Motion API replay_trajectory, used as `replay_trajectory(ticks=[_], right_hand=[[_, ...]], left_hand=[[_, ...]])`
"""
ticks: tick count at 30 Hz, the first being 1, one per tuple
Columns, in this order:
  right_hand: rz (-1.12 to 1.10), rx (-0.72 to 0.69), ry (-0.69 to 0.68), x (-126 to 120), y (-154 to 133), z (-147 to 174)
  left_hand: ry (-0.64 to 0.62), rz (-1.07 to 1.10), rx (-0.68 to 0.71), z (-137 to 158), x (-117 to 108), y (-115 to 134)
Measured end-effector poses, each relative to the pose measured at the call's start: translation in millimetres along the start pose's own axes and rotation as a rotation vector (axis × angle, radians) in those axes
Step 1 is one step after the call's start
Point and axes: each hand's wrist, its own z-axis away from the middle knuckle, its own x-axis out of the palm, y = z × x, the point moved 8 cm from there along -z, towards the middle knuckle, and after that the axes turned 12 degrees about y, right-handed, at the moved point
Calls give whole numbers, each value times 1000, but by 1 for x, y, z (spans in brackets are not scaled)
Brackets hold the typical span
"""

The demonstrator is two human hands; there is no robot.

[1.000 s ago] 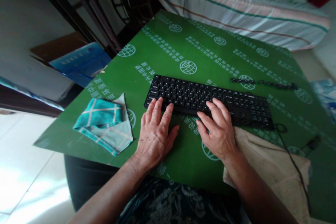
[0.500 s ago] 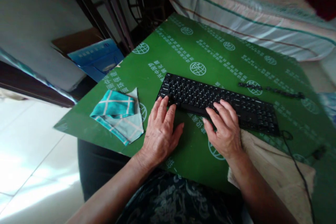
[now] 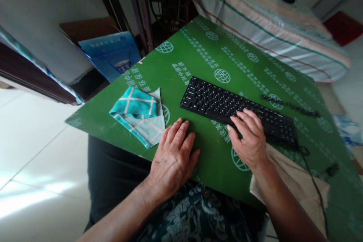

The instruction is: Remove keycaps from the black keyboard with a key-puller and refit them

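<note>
A black keyboard (image 3: 215,100) lies slantwise on the green table (image 3: 176,94). My right hand (image 3: 249,138) rests at its front edge, fingertips over the lower keys, fingers apart and nothing gripped. Palm down on the table, my left hand (image 3: 174,155) is in front of the keyboard's left end, not touching it, with fingers stretched out. Beside its fingertips lies a folded teal-and-white checked cloth (image 3: 136,104); whether the fingers touch the cloth's edge I cannot tell. Under my right wrist and forearm is a beige cloth (image 3: 292,181).
The keyboard's cable (image 3: 316,189) runs over the beige cloth toward me. A dark twisted strand (image 3: 302,109) lies behind the keyboard. Left of the table stands a blue box (image 3: 112,55). A bed with a striped sheet (image 3: 269,26) borders the far side.
My left hand has drawn back off the keyboard's left end onto the table. The right hand stays at the keyboard's front edge. The view has shifted slightly.
</note>
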Motion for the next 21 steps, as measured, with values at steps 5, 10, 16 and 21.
replay_trajectory(ticks=[5,10,16,21], right_hand=[[40,26,-77,2,-4,-4],[85,37,-171,11,-12,-6],[97,54,-210,19,-13,0],[105,59,-220,22,-20,-2]], left_hand=[[22,11,37,0,0,1],[34,12,48,2,0,0],[44,18,46,0,-1,1],[41,25,45,-1,0,1]])
